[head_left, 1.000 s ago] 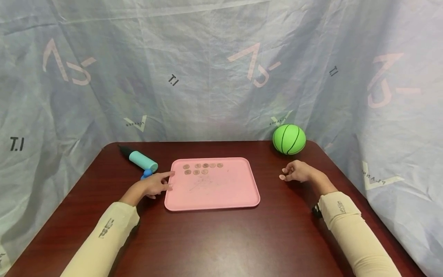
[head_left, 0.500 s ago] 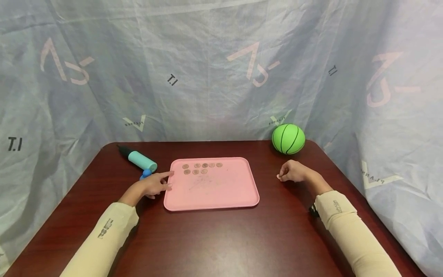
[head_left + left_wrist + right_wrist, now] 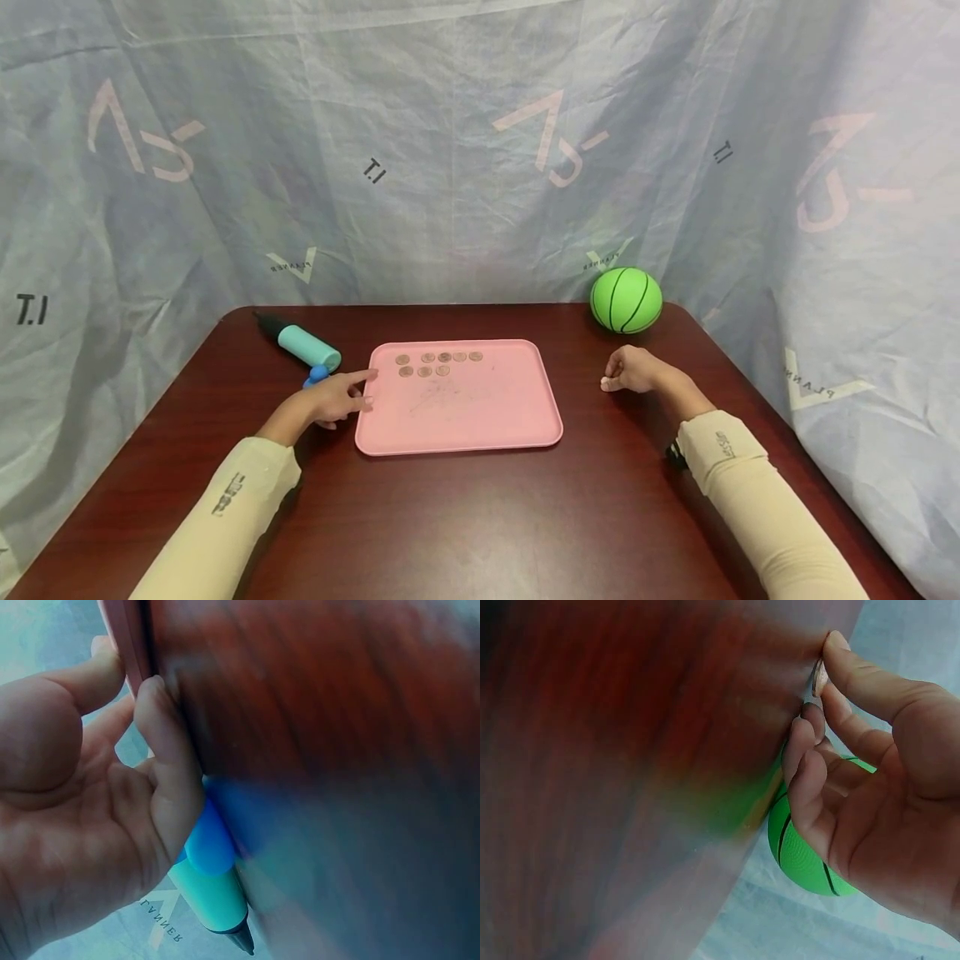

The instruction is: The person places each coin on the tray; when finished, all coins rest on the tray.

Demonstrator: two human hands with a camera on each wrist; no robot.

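Note:
A pink tray (image 3: 480,425) lies on the dark wood table, with several coins (image 3: 445,357) in two rows near its far left. At the tray's left edge is my left hand (image 3: 333,398), its index finger and thumb spread apart and touching the rim. The left wrist view shows the thumb against the tray edge (image 3: 129,645) and another finger close below it. To the right of the tray, my right hand (image 3: 637,371) is low over the table. It pinches a coin (image 3: 820,678) between thumb and index finger, the other fingers curled in.
A green ball (image 3: 626,300) with black lines sits at the back right corner. A teal cylinder with a black tip (image 3: 309,347) lies at the back left, with a blue object (image 3: 318,374) beside it, partly behind my left hand. A grey printed cloth (image 3: 450,208) hangs around the table.
My right fingers have drawn together on the coin, and the hand has shifted slightly left. The coin, visible before in the head view, is now covered there. My left hand stays put.

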